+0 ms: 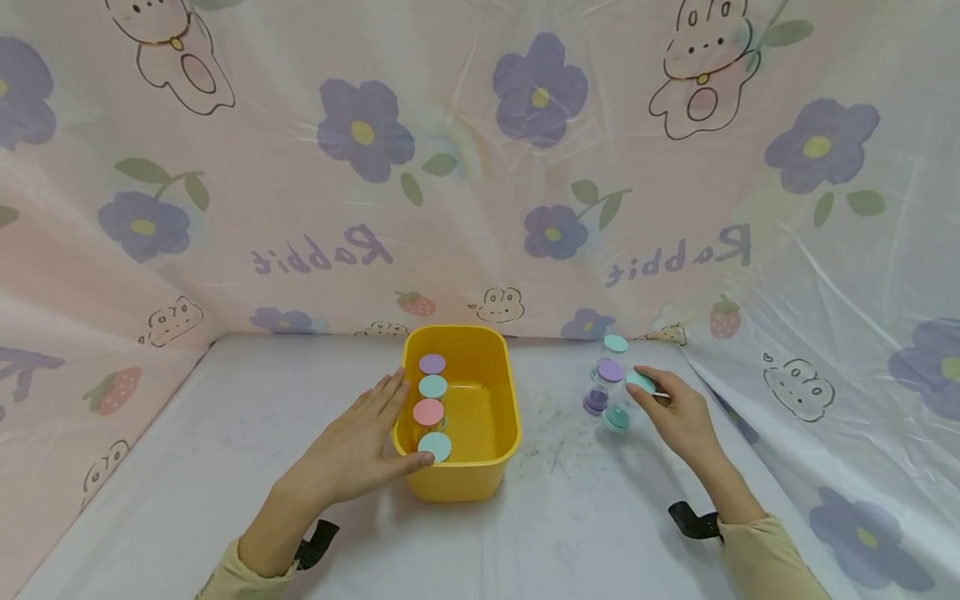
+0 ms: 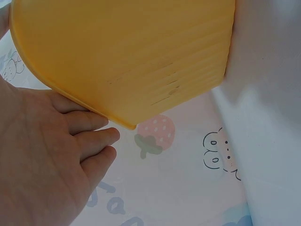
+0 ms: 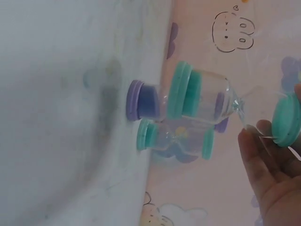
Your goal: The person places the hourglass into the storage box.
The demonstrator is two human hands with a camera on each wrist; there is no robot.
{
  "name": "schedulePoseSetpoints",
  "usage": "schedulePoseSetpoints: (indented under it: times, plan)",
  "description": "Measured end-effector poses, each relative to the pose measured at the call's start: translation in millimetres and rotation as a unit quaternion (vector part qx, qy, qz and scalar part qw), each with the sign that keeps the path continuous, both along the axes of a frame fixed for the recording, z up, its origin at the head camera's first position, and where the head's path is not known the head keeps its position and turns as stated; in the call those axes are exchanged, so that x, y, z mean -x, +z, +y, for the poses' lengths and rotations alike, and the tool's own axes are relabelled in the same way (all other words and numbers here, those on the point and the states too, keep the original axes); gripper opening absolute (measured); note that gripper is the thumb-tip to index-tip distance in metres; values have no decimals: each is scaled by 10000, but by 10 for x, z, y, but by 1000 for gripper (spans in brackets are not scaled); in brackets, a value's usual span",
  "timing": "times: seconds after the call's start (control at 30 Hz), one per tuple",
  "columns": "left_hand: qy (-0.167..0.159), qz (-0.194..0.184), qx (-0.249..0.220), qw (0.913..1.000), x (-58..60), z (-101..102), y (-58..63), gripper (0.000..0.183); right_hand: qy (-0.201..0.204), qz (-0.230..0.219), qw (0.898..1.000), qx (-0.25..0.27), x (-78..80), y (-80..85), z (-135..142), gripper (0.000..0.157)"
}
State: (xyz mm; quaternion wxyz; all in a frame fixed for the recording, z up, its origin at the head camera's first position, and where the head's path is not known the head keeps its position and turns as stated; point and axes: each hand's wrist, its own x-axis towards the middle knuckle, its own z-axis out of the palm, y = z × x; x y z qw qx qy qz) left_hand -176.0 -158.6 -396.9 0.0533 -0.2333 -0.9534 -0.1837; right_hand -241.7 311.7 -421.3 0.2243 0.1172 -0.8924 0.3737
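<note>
Two poses: right grip (image 1: 678, 412) pinching an hourglass (image 3: 218, 96), left grip (image 1: 343, 454) outstretched against a bin (image 1: 459, 482).

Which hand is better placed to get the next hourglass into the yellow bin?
Right, I'd judge: the right hand holds a teal-topped hourglass outside the yellow bin, while the left hand touches the bin's rim.
</note>
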Motion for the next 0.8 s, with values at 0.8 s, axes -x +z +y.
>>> schedulePoseSetpoints:
  times: [0.8]
  plan:
    - [33,-4,11,10000,6,-3,-14,116,1028,1019,9895,6,62,438,-455,33]
